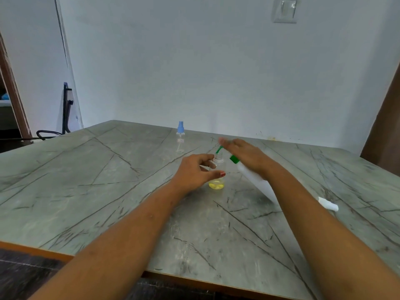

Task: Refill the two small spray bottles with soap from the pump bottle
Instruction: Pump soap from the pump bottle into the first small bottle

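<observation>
Marble table, pump bottle leaning left, nozzle over spray bottle

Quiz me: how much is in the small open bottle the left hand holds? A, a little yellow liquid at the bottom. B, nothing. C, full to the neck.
A: the small bottle in the left hand shows yellow liquid only at its base, clear above.

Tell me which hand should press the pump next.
Right. The right hand lies over the pump bottle, its green nozzle at the open bottle, which the left hand grips.
</observation>
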`<control>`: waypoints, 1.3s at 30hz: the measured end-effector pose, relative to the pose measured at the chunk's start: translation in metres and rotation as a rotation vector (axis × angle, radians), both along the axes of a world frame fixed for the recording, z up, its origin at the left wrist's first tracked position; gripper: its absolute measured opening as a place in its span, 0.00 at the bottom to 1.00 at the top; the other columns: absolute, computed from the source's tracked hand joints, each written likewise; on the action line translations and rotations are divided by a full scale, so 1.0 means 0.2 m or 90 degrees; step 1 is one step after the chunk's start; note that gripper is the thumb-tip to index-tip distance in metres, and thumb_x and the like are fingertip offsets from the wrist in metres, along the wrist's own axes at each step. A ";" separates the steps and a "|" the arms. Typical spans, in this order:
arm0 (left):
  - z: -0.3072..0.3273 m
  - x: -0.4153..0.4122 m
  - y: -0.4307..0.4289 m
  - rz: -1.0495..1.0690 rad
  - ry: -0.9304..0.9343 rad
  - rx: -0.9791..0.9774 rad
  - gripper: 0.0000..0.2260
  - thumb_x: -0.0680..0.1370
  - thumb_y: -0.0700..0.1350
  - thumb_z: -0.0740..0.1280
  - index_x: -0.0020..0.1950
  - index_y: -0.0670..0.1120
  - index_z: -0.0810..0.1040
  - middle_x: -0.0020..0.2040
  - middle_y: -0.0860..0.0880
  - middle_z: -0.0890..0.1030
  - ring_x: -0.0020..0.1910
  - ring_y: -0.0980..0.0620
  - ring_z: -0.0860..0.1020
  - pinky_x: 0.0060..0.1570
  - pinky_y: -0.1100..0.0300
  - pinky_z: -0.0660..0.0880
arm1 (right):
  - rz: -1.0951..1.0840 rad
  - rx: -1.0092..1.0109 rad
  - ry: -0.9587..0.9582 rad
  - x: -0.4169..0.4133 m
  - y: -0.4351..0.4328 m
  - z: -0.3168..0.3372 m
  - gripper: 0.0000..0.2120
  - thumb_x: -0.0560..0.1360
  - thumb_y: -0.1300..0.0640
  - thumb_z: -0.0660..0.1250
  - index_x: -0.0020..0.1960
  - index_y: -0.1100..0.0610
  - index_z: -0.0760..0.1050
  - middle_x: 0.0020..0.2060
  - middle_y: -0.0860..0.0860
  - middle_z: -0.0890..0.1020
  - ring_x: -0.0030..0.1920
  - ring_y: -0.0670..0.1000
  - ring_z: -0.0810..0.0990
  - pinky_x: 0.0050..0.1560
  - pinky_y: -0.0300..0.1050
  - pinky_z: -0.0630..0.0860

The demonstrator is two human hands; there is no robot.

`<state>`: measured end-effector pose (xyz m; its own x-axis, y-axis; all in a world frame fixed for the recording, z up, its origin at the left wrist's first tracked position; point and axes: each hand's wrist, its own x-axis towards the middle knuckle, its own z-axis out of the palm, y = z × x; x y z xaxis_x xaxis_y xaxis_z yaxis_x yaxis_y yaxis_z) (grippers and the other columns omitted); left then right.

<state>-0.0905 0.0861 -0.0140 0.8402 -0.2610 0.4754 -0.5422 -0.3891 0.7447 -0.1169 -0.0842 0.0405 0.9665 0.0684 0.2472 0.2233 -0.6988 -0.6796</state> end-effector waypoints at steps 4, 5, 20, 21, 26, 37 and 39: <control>0.00 0.01 0.00 0.006 -0.010 -0.002 0.28 0.68 0.54 0.73 0.65 0.46 0.74 0.49 0.52 0.81 0.44 0.56 0.79 0.44 0.65 0.77 | 0.147 -0.076 -0.091 -0.02 -0.06 -0.04 0.43 0.63 0.34 0.69 0.71 0.36 0.50 0.63 0.48 0.70 0.56 0.49 0.74 0.49 0.32 0.71; 0.00 0.01 0.00 0.008 -0.011 -0.001 0.29 0.68 0.54 0.73 0.66 0.45 0.73 0.48 0.52 0.80 0.44 0.56 0.79 0.44 0.65 0.77 | 0.167 -0.084 -0.099 -0.02 -0.08 -0.05 0.44 0.64 0.37 0.72 0.71 0.34 0.49 0.64 0.47 0.70 0.57 0.48 0.73 0.48 0.29 0.70; 0.01 0.01 -0.02 0.044 -0.006 0.023 0.31 0.69 0.55 0.73 0.67 0.44 0.72 0.47 0.55 0.78 0.42 0.61 0.76 0.36 0.74 0.69 | 0.110 -0.165 -0.199 0.00 -0.08 -0.11 0.44 0.63 0.56 0.73 0.68 0.34 0.51 0.56 0.45 0.71 0.44 0.48 0.76 0.40 0.35 0.76; 0.01 0.01 -0.02 0.045 -0.009 0.024 0.31 0.69 0.55 0.73 0.67 0.44 0.72 0.47 0.55 0.78 0.42 0.60 0.76 0.37 0.74 0.68 | 0.103 -0.173 -0.208 0.00 -0.07 -0.11 0.44 0.63 0.55 0.73 0.68 0.35 0.51 0.55 0.44 0.71 0.44 0.49 0.76 0.40 0.35 0.76; 0.01 0.01 -0.03 0.043 -0.020 0.036 0.31 0.69 0.55 0.73 0.68 0.43 0.71 0.53 0.50 0.80 0.46 0.56 0.77 0.40 0.73 0.70 | 0.065 -0.198 -0.231 -0.01 -0.06 -0.12 0.42 0.63 0.54 0.72 0.68 0.37 0.52 0.57 0.49 0.74 0.45 0.50 0.76 0.41 0.40 0.78; 0.01 -0.02 -0.04 0.067 -0.054 0.043 0.31 0.68 0.57 0.73 0.66 0.45 0.73 0.46 0.54 0.78 0.42 0.59 0.76 0.38 0.74 0.69 | -0.084 -0.345 -0.314 -0.06 -0.08 -0.15 0.41 0.64 0.49 0.70 0.68 0.38 0.51 0.53 0.50 0.77 0.47 0.55 0.73 0.40 0.49 0.77; 0.01 -0.02 -0.03 0.068 -0.071 0.041 0.30 0.67 0.56 0.74 0.65 0.45 0.74 0.45 0.55 0.79 0.40 0.59 0.77 0.39 0.74 0.70 | -0.091 -0.390 -0.335 -0.07 -0.09 -0.16 0.41 0.64 0.48 0.69 0.70 0.39 0.50 0.53 0.50 0.77 0.49 0.56 0.73 0.41 0.49 0.76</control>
<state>-0.0946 0.0800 -0.0122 0.8079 -0.2063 0.5520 -0.5731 -0.4934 0.6543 -0.1305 -0.1014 0.0089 0.7439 0.2234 0.6299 0.2869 -0.9580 0.0008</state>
